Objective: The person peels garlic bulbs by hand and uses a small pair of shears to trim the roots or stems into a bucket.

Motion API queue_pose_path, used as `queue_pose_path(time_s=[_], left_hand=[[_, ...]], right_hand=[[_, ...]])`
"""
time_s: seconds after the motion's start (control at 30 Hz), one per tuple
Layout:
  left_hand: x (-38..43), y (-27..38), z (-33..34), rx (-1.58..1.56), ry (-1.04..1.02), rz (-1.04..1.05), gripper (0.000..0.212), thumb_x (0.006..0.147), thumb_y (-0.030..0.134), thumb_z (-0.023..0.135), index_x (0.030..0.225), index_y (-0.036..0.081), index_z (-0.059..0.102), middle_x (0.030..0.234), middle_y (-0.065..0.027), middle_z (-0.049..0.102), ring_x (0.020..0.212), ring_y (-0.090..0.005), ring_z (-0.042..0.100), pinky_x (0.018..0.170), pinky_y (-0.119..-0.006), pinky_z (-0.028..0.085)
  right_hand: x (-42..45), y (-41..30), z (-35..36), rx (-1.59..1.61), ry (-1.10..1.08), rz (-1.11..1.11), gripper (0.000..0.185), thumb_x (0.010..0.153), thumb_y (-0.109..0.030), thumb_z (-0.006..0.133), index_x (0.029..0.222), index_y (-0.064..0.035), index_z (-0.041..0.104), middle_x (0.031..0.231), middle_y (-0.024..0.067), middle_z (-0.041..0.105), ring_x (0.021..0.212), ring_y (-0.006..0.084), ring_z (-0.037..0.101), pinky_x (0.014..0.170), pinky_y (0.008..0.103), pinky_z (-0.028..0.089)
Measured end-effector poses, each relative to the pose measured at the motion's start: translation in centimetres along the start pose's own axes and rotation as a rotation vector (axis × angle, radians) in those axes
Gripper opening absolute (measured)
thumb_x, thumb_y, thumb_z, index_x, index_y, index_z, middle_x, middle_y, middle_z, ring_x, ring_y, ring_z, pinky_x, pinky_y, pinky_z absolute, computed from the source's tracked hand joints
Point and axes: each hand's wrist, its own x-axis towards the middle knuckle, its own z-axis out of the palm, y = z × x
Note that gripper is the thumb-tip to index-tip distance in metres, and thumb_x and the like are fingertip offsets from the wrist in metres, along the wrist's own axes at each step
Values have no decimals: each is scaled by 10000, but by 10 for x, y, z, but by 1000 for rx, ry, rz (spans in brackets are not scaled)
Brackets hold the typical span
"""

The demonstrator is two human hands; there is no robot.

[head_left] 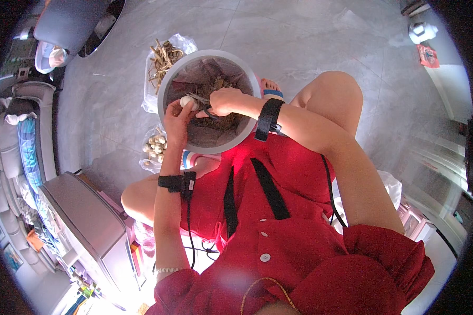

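My left hand point(178, 118) holds a white garlic bulb point(188, 102) over the left part of a round grey bin point(211, 150). From the right, my right hand point(222, 103) grips a pair of scissors point(200, 98), their blades pointing at the bulb's side. Dry trimmings point(220, 120) and a dark liner lie inside the bin. Beyond it, at the upper left, dried garlic stalks point(163, 59) rest in a clear plastic bag. Several garlic bulbs point(155, 146) sit in another clear bag, left of the bin and near my left forearm.
The bin stands between my sandalled feet on the grey tiled floor point(114, 78). A grey cabinet point(82, 212) is at the lower left, with a sofa point(8, 149) beyond it. Black cables point(189, 232) hang from the wrist straps. A red packet point(428, 56) lies at the far right.
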Motion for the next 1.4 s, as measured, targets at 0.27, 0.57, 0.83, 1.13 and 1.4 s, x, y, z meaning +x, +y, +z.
queue_pose_path(time_s=[0.27, 0.57, 0.83, 1.13, 1.4], left_hand=[[1, -2, -1, 11, -16, -40, 340, 797, 120, 591, 1062, -43, 454, 974, -115, 545, 859, -193, 563, 741, -289, 486], [3, -2, -1, -91, -86, -84, 269, 865, 167, 484, 1062, -16, 467, 955, -95, 553, 866, -189, 556, 732, -292, 467], [0, 8, 1, -226, -122, -67, 314, 886, 182, 444, 1122, -15, 380, 1036, -137, 509, 947, -244, 531, 821, -366, 460], [2, 4, 3, -178, -48, 27, 330, 833, 107, 536, 1092, -28, 384, 1035, -151, 485, 934, -235, 534, 818, -360, 483], [-2, 7, 6, -61, -67, 74, 343, 797, 70, 578, 1068, -26, 390, 1008, -146, 505, 896, -216, 547, 772, -320, 494]], right_hand=[[13, 5, 2, -22, -114, -72, 693, 737, -641, 431, 800, 17, 636, 699, 158, 617, 720, 320, 604, 676, 410, 474], [9, 12, -1, 247, -213, -33, 702, 765, -636, 380, 661, 11, 632, 536, 133, 561, 564, 315, 561, 585, 429, 435], [-6, -1, -6, 18, -16, 44, 656, 723, -616, 458, 970, -25, 602, 1018, 156, 580, 948, 316, 557, 783, 417, 453], [-13, -3, 0, -48, 51, 4, 488, 746, -449, 540, 950, -11, 603, 968, 150, 599, 914, 303, 574, 749, 392, 471], [-10, -4, -4, -3, -35, 9, 698, 690, -653, 456, 972, -33, 606, 1011, 152, 584, 942, 304, 562, 771, 403, 461]])
